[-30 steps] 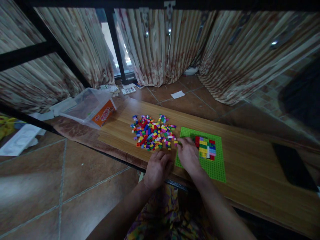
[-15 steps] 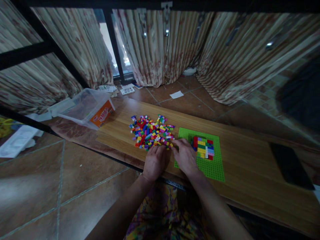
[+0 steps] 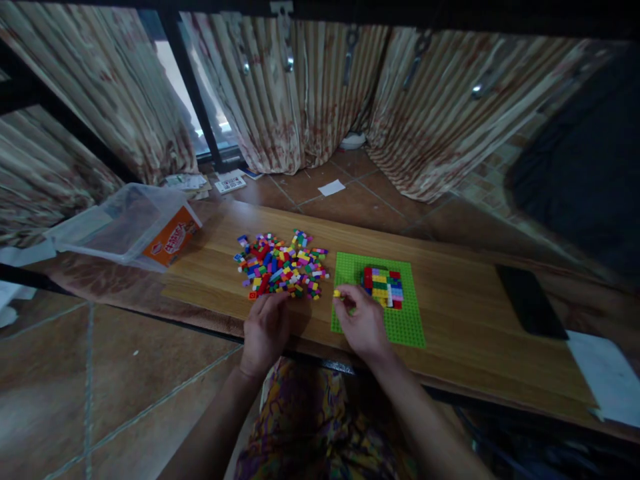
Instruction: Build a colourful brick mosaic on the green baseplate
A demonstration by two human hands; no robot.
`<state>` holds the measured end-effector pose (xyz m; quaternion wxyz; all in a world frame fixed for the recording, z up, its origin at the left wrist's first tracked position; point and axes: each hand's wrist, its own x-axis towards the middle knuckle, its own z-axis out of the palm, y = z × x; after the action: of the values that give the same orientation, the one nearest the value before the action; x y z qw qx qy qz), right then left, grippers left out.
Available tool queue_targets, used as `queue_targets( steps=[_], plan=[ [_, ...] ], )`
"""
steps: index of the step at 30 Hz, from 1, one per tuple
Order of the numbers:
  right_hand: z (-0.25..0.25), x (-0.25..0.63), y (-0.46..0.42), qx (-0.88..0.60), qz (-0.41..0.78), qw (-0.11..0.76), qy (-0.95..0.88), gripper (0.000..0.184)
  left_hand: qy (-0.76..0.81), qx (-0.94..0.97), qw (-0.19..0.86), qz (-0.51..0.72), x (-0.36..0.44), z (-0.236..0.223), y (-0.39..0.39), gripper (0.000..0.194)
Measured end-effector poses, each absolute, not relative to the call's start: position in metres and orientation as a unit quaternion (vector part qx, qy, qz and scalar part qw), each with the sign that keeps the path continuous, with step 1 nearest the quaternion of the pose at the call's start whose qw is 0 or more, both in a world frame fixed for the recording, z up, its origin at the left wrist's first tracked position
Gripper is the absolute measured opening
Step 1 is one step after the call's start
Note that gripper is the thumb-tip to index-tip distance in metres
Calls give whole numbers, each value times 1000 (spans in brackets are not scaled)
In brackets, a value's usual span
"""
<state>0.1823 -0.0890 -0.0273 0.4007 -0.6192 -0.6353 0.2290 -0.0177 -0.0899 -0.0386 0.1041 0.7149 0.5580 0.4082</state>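
My right hand pinches a small yellow toy brick between thumb and fingertips, over the left edge of the green baseplate. On that plate stands a low block of joined bricks in red, yellow, white, blue and other colours, just past my right knuckles. My left hand is at the near edge of a pile of loose bricks, its fingers curled and close together. Whatever its fingertips hold, if anything, is hidden.
The wooden bench carries everything. A clear plastic box with an orange label stands at its left end. A flat black object and a white sheet lie on the right. Beyond the bench are curtains and tiled floor.
My right hand has drawn back from the pile with a yellow brick in its fingertips. My left hand has shifted left along the pile's near edge. The view has swung right.
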Motion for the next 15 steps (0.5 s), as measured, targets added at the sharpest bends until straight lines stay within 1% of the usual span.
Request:
queue_targets(
  steps=[4, 9, 15],
  plan=[
    [-28, 209, -119, -649, 266, 440, -562, 17, 616, 660, 84, 422, -44, -37, -76, 18],
    [-37, 252, -145, -688, 292, 475, -465, 25, 716, 558, 60, 415, -75, -39, -55, 25],
    [-44, 282, -151, -704, 284, 509, -404, 32, 766, 534, 40, 356, -100, -37, -24, 27]
  ],
)
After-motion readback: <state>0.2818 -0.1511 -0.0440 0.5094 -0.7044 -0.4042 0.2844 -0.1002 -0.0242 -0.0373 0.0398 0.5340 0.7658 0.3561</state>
